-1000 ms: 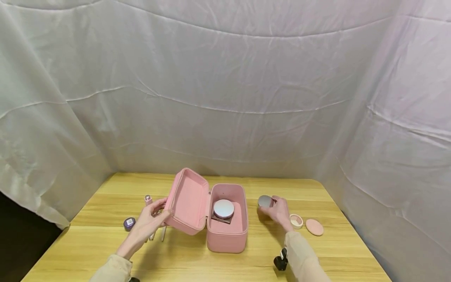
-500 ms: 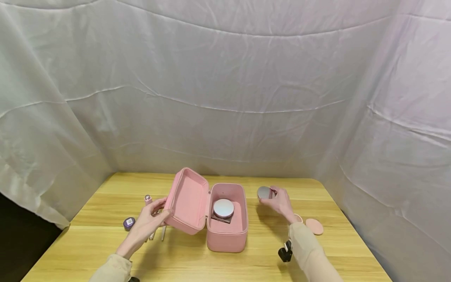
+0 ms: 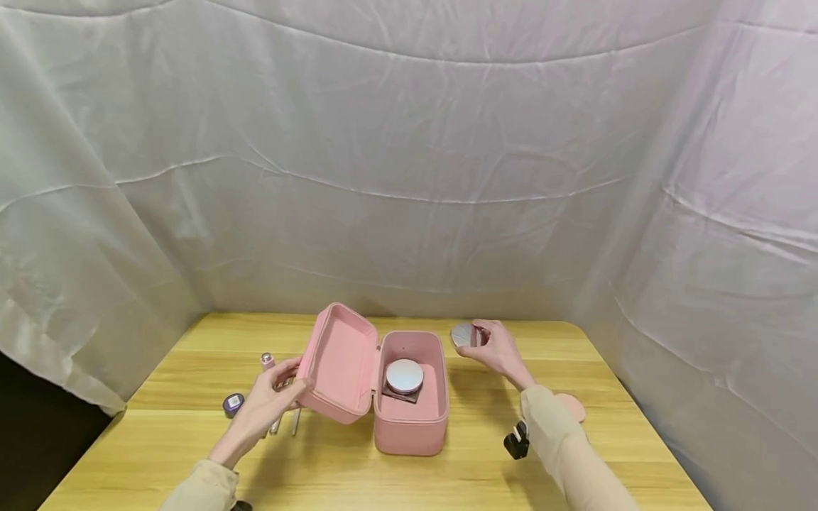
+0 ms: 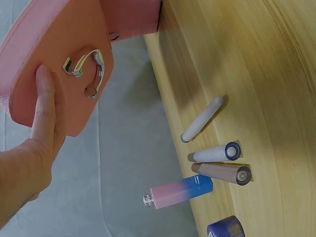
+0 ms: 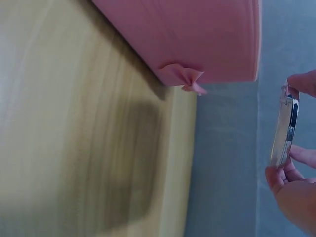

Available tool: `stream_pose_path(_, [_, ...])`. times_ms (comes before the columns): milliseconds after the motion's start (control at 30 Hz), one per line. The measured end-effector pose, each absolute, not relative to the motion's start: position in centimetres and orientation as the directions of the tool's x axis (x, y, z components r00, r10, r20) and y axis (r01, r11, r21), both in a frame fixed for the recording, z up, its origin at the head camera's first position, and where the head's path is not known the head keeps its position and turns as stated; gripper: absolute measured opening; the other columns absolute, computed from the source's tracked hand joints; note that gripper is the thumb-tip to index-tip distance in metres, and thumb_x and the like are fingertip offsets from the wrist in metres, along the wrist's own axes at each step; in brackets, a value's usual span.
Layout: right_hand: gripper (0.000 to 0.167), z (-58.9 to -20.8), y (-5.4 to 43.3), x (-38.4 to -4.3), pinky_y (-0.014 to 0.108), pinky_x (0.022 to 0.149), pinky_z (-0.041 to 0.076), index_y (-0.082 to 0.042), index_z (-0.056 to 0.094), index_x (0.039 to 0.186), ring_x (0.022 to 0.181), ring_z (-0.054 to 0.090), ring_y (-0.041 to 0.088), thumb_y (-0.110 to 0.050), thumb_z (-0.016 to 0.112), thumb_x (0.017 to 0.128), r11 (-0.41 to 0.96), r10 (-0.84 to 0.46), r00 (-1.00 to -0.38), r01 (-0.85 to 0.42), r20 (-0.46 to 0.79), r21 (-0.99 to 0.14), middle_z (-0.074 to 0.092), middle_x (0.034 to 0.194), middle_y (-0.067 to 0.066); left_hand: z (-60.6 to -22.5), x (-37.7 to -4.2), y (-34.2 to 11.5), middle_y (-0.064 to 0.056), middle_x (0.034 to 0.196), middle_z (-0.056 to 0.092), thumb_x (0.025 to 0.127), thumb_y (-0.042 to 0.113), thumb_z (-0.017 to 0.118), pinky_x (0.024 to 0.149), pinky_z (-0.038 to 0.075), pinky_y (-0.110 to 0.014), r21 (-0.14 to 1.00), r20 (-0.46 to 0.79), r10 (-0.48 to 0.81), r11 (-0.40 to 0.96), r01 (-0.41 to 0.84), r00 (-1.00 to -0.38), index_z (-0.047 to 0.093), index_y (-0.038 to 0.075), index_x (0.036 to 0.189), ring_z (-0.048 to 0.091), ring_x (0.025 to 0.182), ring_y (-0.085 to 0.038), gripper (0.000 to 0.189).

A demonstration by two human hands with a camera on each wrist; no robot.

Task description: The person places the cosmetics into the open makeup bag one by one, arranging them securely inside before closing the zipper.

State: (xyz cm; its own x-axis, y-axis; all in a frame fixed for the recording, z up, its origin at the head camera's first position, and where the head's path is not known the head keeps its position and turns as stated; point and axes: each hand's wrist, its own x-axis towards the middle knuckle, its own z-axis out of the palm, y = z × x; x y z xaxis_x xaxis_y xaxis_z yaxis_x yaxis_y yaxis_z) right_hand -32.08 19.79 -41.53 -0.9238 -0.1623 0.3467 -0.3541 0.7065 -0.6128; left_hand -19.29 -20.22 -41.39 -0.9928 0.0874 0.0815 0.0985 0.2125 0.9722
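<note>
A pink makeup case point(image 3: 411, 441) stands on the table with its lid point(image 3: 343, 362) swung out to the left. My left hand point(image 3: 265, 403) grips the lid's outer edge, thumb on the inner side and fingers along the outside. Inside the case a round white-topped compact point(image 3: 404, 375) lies over a dark square palette point(image 3: 410, 396). To the right of the case, my right hand point(image 3: 501, 349) holds a round silver compact point(image 3: 464, 334) by its edge, raised above the table. The right wrist view shows that compact point(image 5: 284, 129) edge-on between thumb and fingers.
Left of the lid lie a pink-and-blue tube point(image 4: 181, 191), several slim sticks point(image 4: 222, 173) and a purple jar point(image 3: 233, 404). A pink puff point(image 3: 571, 407) lies partly behind the right sleeve. A grey curtain point(image 3: 409, 177) hangs behind the table.
My right hand has lifted the silver compact off the table and carried it up and leftward, towards the case. My left hand keeps holding the lid in place.
</note>
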Motion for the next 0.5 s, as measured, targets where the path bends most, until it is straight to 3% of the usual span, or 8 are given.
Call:
stream_pose_path(267, [0.071, -40.2, 18.3, -32.1, 0.040, 0.086, 0.053, 0.007, 0.063, 0.128, 0.104, 0.059, 0.033, -0.026, 0.086, 0.070, 0.726, -0.243, -0.920, -0.383, 0.308, -0.571, 0.064, 0.118, 0.024, -41.2, -19.1, -20.2, -0.034, 0.144, 0.046, 0.099, 0.014, 0.057, 0.087, 0.062, -0.028, 0.969, 0.085, 0.091, 0.226, 0.103, -0.992, 0.035, -0.011, 0.149, 0.063, 0.120, -0.036, 0.060])
stream_pose_path(500, [0.071, -39.4, 17.0, -31.8, 0.043, 0.093, 0.054, 0.006, 0.061, 0.131, 0.108, 0.059, 0.033, -0.021, 0.086, 0.070, 0.679, -0.325, -0.910, -0.415, 0.260, -0.605, 0.060, 0.125, 0.024, -41.1, -19.1, -20.1, -0.037, 0.143, 0.047, 0.098, 0.011, 0.058, 0.085, 0.062, -0.028, 0.966, 0.089, 0.091, 0.236, 0.108, -0.992, 0.035, -0.013, 0.148, 0.064, 0.119, -0.039, 0.060])
